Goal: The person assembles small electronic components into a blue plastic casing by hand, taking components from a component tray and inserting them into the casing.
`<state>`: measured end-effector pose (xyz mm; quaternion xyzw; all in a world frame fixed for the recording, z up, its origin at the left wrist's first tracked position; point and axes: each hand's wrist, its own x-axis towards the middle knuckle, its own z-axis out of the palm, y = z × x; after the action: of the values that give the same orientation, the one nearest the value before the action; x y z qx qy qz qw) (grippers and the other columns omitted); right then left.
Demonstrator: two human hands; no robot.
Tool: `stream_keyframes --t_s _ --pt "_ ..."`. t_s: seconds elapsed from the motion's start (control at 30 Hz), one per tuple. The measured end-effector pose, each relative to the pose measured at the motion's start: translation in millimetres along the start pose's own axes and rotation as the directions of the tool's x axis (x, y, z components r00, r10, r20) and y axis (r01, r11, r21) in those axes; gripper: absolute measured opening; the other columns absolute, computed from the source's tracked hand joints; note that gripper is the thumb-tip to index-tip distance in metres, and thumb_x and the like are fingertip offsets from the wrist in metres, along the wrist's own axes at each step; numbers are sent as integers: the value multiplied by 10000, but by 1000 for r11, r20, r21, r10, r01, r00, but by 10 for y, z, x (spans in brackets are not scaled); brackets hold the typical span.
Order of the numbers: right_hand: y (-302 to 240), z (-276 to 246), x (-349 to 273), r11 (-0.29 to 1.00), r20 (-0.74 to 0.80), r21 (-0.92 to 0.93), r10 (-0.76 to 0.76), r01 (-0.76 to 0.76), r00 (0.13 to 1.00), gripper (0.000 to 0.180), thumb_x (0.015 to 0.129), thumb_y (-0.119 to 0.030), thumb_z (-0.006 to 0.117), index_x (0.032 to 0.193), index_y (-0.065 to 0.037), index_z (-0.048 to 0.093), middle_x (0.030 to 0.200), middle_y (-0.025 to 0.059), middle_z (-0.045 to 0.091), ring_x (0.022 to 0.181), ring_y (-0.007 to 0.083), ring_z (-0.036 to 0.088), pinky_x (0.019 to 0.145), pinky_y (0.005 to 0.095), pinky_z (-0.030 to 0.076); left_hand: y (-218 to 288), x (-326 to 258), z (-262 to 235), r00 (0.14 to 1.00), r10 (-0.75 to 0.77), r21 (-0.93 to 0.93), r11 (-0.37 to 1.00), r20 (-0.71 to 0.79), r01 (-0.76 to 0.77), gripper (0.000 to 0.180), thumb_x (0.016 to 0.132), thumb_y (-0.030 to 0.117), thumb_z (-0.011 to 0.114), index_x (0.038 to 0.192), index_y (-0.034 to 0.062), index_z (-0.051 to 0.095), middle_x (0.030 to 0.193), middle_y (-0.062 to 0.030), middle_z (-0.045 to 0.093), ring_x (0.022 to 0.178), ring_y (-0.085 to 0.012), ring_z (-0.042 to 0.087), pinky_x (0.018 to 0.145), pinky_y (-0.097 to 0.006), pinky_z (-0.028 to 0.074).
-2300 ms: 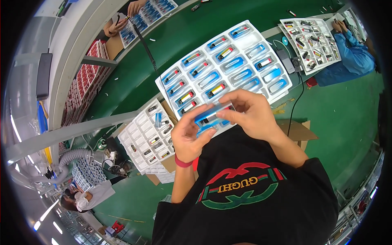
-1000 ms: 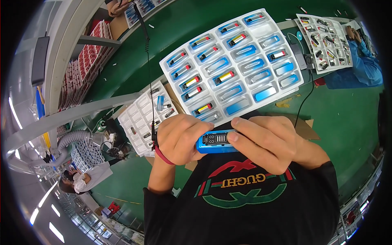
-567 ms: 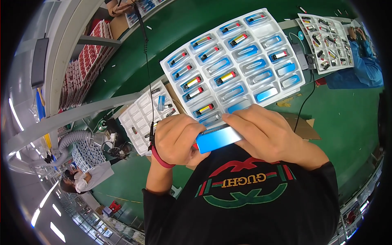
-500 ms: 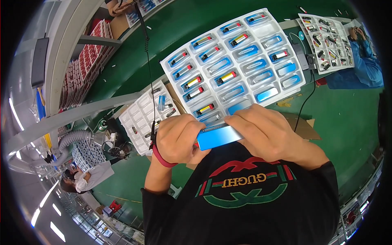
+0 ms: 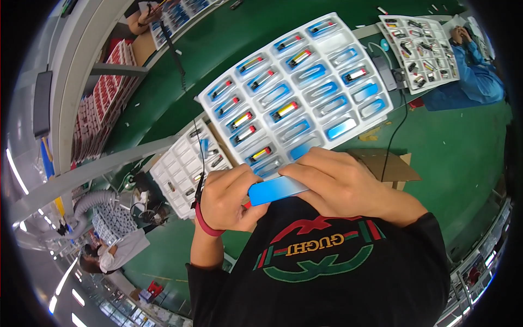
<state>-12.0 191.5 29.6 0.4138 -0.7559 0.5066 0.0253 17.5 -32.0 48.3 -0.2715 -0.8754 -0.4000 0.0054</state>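
Both my hands close round a flat blue casing (image 5: 272, 192) that fades to silver, held in front of my chest at the near edge of a large white moulded tray (image 5: 333, 43). My left hand (image 5: 226, 197), with a red band at the wrist, pinches the blue end. A small red bit (image 5: 248, 205) shows by its fingers; what it belongs to is hidden. The fingers of my right hand (image 5: 340, 185) grip the silver end. In the tray's compartments lie blue casings (image 5: 342, 128) and, on others, small battery parts (image 5: 285, 110) with red ends.
A smaller white tray (image 5: 173, 170) with a few parts lies left of the large one. A dark cable (image 5: 403, 117) hangs on the right near a cardboard box (image 5: 400, 173). Beyond, another parts tray (image 5: 437, 22) stands before a person in blue sleeves (image 5: 479, 82).
The casing and both hands sit slightly further left in the view, and more of the casing's broad face shows. The trays have shifted left in the picture too. Both hands keep their hold.
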Motion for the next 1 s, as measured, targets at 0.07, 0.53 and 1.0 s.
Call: stream_keyframes --t_s 0.07,0.53,1.0 --pt "10 44 -47 997 20 43 68 -69 997 415 642 -1 709 1036 51 593 883 143 588 709 290 594 612 342 495 14 -15 74 997 -70 36 997 -26 71 166 627 121 673 703 24 562 593 -77 486 429 -243 482 405 -310 390" --pt "653 -11 5 291 451 581 663 -760 598 201 772 -29 714 961 -8 647 771 17 614 638 81 540 570 241 433 -319 29 305 836 -518 -578 633 180 516 288 779 97 720 1037 33 608 868 -19 612 647 -63 543 536 -198 420" --pt "2951 -943 297 715 37 -173 692 -677 721 186 816 -12 569 982 18 647 821 61 636 742 109 550 674 263 434 -3720 -862 -229 251 -899 109 226 -359 968 401 780 303 656 1054 14 617 1025 -219 656 998 -372 621 868 -415 487"
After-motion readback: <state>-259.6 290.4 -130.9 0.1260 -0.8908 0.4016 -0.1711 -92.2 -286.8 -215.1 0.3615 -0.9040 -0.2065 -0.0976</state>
